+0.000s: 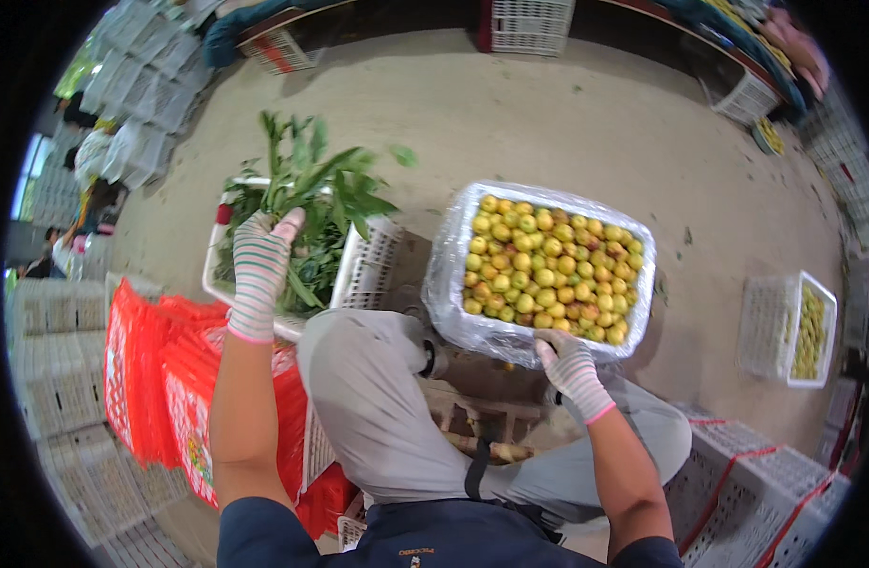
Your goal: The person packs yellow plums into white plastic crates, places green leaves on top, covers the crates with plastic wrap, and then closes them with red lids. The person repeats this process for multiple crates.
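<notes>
My left hand [270, 241], in a striped knit glove, grips a bunch of leafy green stems [321, 174]. It is over a white plastic crate [369, 273] heaped with more green leaves [314, 266]. To the right, a crate lined with clear plastic film [445, 284] is filled with small round yellow-green fruit [548, 263], some blushed reddish brown. My right hand [566, 362], gloved the same way, is at the near rim of this lined crate, its fingers over the film; whether they pinch it is hard to tell.
Red plastic bags [172, 376] lie in a pile at my left. Stacked white crates [65, 376] stand beyond them, and strapped crates [754, 483] at my right. Another crate of fruit [789, 330] sits on the right floor. Other people [90, 153] are at the far left.
</notes>
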Demonstrator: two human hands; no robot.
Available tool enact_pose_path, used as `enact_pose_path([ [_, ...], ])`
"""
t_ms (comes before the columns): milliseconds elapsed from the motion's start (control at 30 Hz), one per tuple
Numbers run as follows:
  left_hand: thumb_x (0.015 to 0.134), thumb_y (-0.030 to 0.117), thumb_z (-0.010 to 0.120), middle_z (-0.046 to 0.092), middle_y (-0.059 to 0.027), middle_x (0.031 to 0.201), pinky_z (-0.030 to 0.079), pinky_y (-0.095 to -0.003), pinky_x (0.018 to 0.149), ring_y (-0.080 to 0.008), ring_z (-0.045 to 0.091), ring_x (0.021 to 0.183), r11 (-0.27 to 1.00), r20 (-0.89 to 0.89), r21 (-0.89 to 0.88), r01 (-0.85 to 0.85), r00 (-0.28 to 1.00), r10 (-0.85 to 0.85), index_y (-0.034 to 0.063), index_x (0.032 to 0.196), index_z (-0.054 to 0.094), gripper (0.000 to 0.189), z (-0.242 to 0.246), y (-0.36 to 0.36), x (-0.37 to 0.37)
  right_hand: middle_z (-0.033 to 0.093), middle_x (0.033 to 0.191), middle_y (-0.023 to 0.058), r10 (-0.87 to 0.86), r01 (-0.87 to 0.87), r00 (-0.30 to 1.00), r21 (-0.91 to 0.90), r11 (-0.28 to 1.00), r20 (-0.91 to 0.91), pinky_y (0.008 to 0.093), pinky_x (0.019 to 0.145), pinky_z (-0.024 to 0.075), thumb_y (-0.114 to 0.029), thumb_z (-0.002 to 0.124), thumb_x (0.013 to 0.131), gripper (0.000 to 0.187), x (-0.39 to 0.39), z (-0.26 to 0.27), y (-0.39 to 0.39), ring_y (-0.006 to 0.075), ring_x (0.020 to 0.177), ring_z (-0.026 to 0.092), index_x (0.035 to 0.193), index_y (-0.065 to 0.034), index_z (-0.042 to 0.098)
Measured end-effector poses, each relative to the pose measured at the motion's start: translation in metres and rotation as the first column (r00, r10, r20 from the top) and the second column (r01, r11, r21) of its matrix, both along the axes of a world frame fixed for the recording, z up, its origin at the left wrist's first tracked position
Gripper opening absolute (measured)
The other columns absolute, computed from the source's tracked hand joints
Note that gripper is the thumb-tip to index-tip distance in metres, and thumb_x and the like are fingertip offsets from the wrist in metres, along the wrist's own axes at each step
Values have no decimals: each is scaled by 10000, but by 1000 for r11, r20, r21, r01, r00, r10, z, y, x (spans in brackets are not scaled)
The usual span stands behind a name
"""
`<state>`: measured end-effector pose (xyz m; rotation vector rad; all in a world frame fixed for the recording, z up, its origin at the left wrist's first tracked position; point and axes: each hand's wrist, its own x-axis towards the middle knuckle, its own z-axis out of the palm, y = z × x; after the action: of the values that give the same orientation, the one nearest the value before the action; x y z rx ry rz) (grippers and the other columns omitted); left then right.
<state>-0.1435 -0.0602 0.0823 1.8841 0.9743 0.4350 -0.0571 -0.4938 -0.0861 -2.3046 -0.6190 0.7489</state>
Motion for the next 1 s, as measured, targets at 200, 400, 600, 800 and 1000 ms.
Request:
enact_pose_path([
  [200, 869, 380, 701, 675, -223, 795, 532, -429, 734, -337, 669, 765, 804, -386, 183, 566, 793, -471, -31, 928, 668, 417, -19, -148, 101, 671, 1079, 182, -43, 39, 999, -103, 994, -32, 426, 915, 496, -246, 536, 967, 297, 5, 11, -13, 361, 1020, 637, 1163, -61, 661],
  [400, 834, 440, 716, 510, -178, 1392, 456, -466, 986, -326, 566, 1189, 485, -699, 41, 874, 372, -611, 111, 1400, 448, 707, -134, -248, 156, 670, 1141, 185, -125, 117, 990, -114, 987, -69, 414, 948, 491, -281, 554, 958, 327, 24, 22, -32, 350, 1080, 628, 1164, -54, 667],
  [600, 827, 373, 758, 528, -192, 1388, 394, -415, 1091, -312, 520, 1270, 662, -200, 37, 749, 655, -729, 81, 1402, 489, 699, -134, -246, 123, 698, 931, 66, -664, 705, 707, 157, 692, -244, 311, 786, 505, -249, 619, 945, 375, 125, -21, -127, 166, 821, 619, 1203, 23, 637],
  [800, 895, 250, 668, 610, -165, 1267, 452, -356, 976, -251, 584, 1119, 956, -135, -292, -15, 991, -26, 0, 1314, 558, 500, -274, -88, 140, 697, 1140, 131, -416, 960, 66, -56, 274, -907, 359, 872, 537, -270, 642, 912, 327, 217, -154, -166, 235, 996, 650, 1147, -45, 672],
  [1000, 908, 256, 638, 674, -229, 1139, 474, -422, 943, -371, 637, 1036, 942, -492, -291, 169, 818, -298, -39, 1219, 614, 429, -326, -74, 131, 692, 1083, 110, -701, 977, 166, 19, 213, -694, 357, 849, 529, -307, 600, 970, 378, 217, -158, -149, 215, 968, 640, 1169, 9, 656],
])
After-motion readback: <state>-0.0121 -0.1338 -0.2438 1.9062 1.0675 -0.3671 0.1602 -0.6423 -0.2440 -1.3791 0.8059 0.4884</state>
